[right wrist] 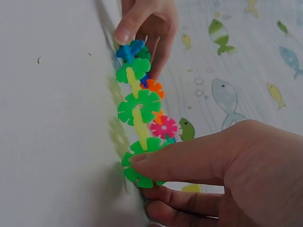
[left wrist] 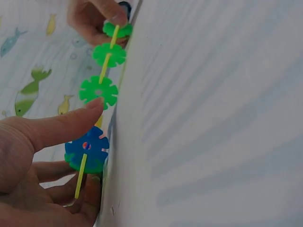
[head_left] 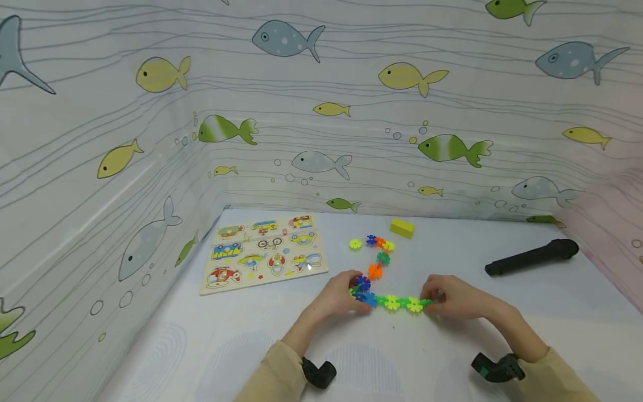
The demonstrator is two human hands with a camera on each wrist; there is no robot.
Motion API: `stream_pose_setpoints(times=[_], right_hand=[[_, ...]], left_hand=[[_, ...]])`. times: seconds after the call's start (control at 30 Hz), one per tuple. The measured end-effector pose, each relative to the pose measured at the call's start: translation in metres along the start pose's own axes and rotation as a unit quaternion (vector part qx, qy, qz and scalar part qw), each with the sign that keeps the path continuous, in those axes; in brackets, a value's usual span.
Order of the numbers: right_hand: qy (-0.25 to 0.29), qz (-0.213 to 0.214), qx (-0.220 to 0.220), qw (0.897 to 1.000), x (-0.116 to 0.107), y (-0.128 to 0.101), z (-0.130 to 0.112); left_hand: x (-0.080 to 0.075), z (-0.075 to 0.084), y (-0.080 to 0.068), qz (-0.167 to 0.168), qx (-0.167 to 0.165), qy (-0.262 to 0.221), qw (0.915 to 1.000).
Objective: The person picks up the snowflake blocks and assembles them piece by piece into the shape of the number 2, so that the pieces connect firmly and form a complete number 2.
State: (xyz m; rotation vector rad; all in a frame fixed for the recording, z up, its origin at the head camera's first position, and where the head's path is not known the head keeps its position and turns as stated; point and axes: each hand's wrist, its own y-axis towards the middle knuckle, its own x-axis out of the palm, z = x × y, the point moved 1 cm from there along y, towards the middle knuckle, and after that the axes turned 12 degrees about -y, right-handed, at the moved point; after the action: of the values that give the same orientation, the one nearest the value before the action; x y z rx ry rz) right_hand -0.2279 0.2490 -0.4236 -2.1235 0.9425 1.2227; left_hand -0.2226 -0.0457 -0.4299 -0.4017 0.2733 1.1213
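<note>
Chain (head_left: 383, 279) of snowflake discs lies on the white table (head_left: 402, 357), running from near the yellow block (head_left: 402, 228) down to the bend, then right between both hands. Left hand (head_left: 341, 296) pinches the blue disc (left wrist: 87, 150) at the bend, thumb on top, fingers curled under; right hand (head_left: 452, 298) pinches the green end disc (right wrist: 139, 168) the same way. Puzzle board (head_left: 263, 254) sits left of the chain, black tool (head_left: 532, 257) well off to the right.

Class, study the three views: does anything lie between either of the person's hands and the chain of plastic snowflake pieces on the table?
Nothing visible does. The left hand already grips the blue end of the snowflake chain, and the right hand pinches its green end. The yellow block and puzzle board lie farther back.
</note>
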Motion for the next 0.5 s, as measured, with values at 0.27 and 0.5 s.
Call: stream_pose_setpoints(times=[0.27, 0.5], right_hand=[[0.021, -0.013, 0.015, 1.0, 0.0009, -0.0007, -0.003], [0.024, 0.007, 0.022, 0.999, 0.0022, -0.0086, 0.0051]], left_hand=[[-0.0017, -0.0042, -0.003, -0.001, -0.009, 0.0, 1.0], [-0.004, -0.0065, -0.0065, -0.004, 0.001, -0.005, 1.0]])
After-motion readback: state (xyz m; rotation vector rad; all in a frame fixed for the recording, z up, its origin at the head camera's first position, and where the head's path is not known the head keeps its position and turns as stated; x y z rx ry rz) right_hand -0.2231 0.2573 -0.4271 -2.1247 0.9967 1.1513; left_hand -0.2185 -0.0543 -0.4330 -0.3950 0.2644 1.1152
